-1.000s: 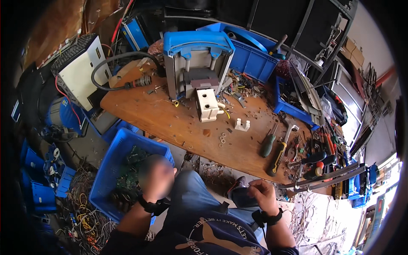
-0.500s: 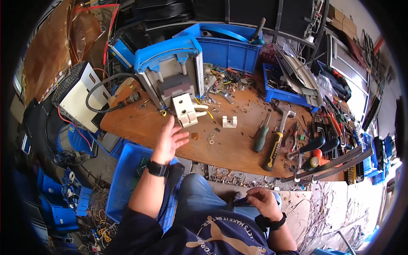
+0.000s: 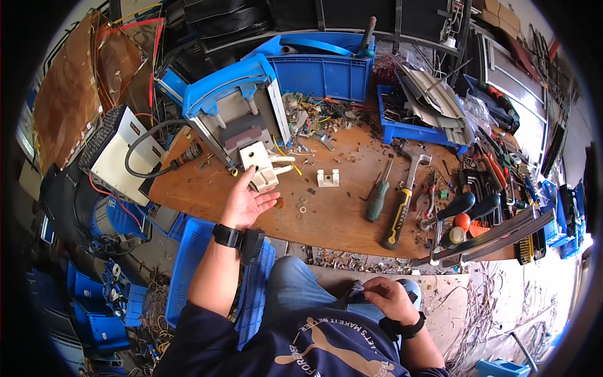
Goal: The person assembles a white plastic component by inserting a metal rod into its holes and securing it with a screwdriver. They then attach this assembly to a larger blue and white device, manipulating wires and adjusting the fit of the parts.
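As the left hand (image 3: pixel 245 204) comes up palm-open at the bench, its thumb lies across the near edge of the cream block (image 3: pixel 266 180), fingers spread just beside it, thumb and fingers apart; whether skin actually meets block, I can't tell! That block sits tilted on the wooden bench (image 3: pixel 295 226), right at the foot of the blue-topped unit (image 3: pixel 201 93), 2 dark holes facing up, 2 cream prongs out to the right. Down at the lap, the right hand (image 3: pixel 386 295) has its fingers curled in together near something dark, and I can't say whether they're clamped on it. Now the writing: pale lettering (image 3: pixel 344 331) curves around a tan figure on the dark shirt (image 3: pixel 257 358), while the white box (image 3: pixel 122 151) over on the left carries 2 small dark labels, too small to make out. Across the bench, here's a cream U-shaped piece (image 3: pixel 328 178) near the middle, small rings (image 3: pixel 303 209) before it, then a green-handled screwdriver (image 3: pixel 377 201) beside a yellow-and-black-handled hammer (image 3: pixel 397 220).
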`<action>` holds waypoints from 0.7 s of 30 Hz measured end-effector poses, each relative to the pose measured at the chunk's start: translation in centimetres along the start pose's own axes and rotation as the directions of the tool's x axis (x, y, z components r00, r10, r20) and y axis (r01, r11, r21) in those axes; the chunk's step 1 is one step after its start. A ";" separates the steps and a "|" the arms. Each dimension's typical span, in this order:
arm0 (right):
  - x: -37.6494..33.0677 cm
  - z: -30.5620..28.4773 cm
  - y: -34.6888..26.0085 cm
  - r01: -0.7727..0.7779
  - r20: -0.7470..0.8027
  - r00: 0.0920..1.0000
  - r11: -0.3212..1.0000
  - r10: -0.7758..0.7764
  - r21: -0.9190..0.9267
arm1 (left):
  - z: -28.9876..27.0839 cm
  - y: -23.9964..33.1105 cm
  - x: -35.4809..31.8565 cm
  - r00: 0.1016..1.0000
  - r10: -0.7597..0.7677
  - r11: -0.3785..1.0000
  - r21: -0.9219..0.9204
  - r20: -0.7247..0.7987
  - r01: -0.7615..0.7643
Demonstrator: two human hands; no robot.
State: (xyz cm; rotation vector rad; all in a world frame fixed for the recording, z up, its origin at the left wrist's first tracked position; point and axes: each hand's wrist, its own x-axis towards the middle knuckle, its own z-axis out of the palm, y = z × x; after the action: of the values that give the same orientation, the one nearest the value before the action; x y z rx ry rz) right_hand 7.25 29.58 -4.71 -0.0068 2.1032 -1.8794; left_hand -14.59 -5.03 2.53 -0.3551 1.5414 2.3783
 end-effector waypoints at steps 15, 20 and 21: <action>0.0 1.2 -1.8 -0.006 0.030 1.000 1.000 0.007 -0.013 | -3.4 1.0 -1.6 0.996 -0.026 0.999 -0.033 0.083 0.029; 0.6 1.8 -1.7 -0.043 0.052 0.998 0.998 0.045 -0.040 | -3.7 0.6 -1.5 0.990 -0.063 0.995 -0.064 0.124 0.072; 0.8 1.9 -1.7 -0.046 0.054 0.997 0.998 0.048 -0.043 | -3.8 0.7 -1.7 0.988 -0.068 0.995 -0.059 0.138 0.077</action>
State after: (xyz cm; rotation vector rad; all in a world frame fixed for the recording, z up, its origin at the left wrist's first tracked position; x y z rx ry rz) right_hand 6.60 27.33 -3.45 -0.0183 2.0870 -1.7880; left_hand -13.06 -8.93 2.23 -0.2523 1.3717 2.3476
